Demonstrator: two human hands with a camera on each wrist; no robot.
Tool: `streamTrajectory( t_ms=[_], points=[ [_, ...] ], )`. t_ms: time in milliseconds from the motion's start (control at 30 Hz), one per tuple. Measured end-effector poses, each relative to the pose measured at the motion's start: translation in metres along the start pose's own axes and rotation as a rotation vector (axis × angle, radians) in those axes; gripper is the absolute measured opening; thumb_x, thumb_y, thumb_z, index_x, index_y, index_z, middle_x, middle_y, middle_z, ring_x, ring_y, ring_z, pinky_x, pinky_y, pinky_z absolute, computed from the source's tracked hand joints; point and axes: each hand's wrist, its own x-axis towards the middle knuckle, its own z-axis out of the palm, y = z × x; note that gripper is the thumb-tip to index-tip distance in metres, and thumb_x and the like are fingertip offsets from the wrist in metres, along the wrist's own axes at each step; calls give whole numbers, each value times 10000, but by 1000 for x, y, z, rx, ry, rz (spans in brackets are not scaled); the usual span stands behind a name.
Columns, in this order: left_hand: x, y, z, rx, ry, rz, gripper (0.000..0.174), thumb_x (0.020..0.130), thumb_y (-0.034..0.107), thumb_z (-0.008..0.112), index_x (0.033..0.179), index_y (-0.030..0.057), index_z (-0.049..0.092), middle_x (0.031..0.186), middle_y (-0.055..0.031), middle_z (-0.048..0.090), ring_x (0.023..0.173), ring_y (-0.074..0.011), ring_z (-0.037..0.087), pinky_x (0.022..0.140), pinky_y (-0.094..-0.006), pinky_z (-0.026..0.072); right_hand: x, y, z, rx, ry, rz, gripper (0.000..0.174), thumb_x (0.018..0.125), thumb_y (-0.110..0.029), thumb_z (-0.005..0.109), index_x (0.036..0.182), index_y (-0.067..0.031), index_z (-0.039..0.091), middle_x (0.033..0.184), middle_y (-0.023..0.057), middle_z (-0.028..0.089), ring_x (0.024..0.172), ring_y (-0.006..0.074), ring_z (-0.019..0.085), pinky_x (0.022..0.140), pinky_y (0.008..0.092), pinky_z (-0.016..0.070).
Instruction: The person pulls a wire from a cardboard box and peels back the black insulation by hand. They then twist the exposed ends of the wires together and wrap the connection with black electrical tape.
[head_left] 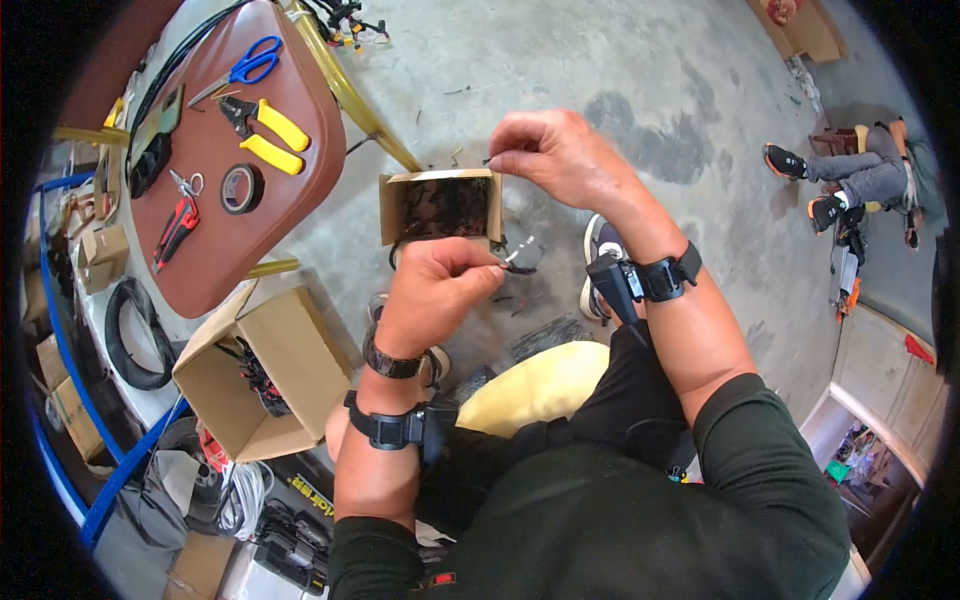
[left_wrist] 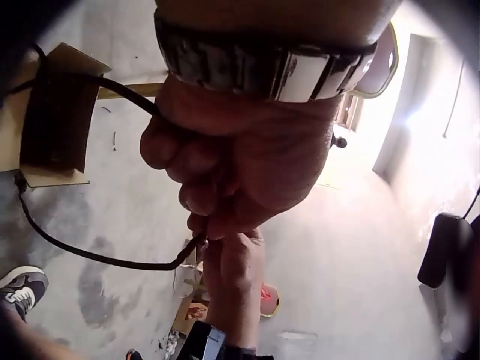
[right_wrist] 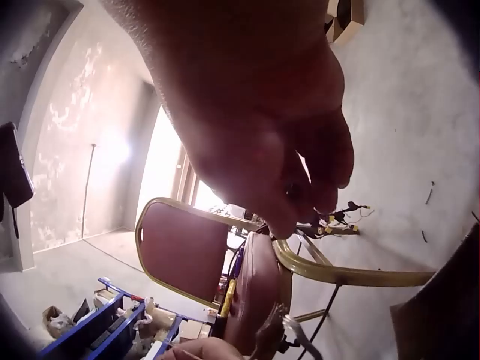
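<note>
My left hand (head_left: 437, 295) grips a black cable (head_left: 520, 269), its end sticking out past the thumb. In the left wrist view the cable (left_wrist: 112, 260) curves from a small cardboard box (left_wrist: 75, 64) up to the fingertips, and another black length enters the fist from above. That box (head_left: 388, 212) stands open in front of me, dark inside, just beyond the left hand. My right hand (head_left: 565, 160) is raised over its far right corner, thumb and fingertips together on a small dark piece (head_left: 487, 162), too small to identify.
A brown chair seat (head_left: 300, 215) on the left bears blue scissors (head_left: 252, 65), yellow-handled wire strippers (head_left: 262, 130), red-handled cutters (head_left: 180, 222) and a tape roll (head_left: 241, 188). Below it stands a larger open carton (head_left: 300, 365). Another person's legs (head_left: 850, 168) show at right.
</note>
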Motion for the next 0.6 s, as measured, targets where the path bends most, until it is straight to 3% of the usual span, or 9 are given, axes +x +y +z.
streamTrajectory(
  t_ms=[133, 267, 333, 433, 600],
  points=[
    [-7, 5, 3, 148, -65, 9, 88, 820, 66, 686, 840, -14, 717, 669, 10, 633, 603, -52, 530, 542, -233, 428, 3, -6, 15, -104, -97, -3, 178, 887, -160, 673, 1020, -46, 700, 880, 124, 718, 794, 183, 672, 733, 322, 519],
    [-14, 1, -1, 199, -51, 51, 95, 819, 72, 682, 820, -18, 714, 659, 18, 625, 609, -45, 523, 544, -237, 427, 5, -7, 27, -200, -149, -10, 187, 910, -177, 637, 1042, -64, 706, 906, 148, 714, 845, 276, 686, 770, 366, 525],
    [-18, 5, -3, 214, -38, 11, 137, 814, 102, 673, 842, -25, 715, 674, -30, 648, 622, -76, 547, 567, -265, 450, 6, -8, 30, -266, -176, -15, 186, 918, -177, 625, 1043, -68, 707, 918, 150, 713, 869, 303, 686, 780, 380, 527],
    [-20, 1, -8, 171, -23, 5, 152, 817, 110, 669, 854, -30, 714, 680, -40, 658, 628, -88, 560, 572, -272, 456, 7, -4, 34, -255, -136, -67, 182, 917, -170, 618, 1046, -82, 710, 947, 159, 708, 894, 320, 678, 796, 381, 526],
    [-21, -3, -17, -68, 104, -7, 98, 841, 60, 682, 897, -17, 704, 706, 14, 626, 597, -50, 518, 536, -215, 410, 9, -5, 32, -60, -86, 16, 229, 969, -214, 582, 1063, -40, 697, 953, 121, 719, 911, 232, 687, 811, 357, 531]
  ],
)
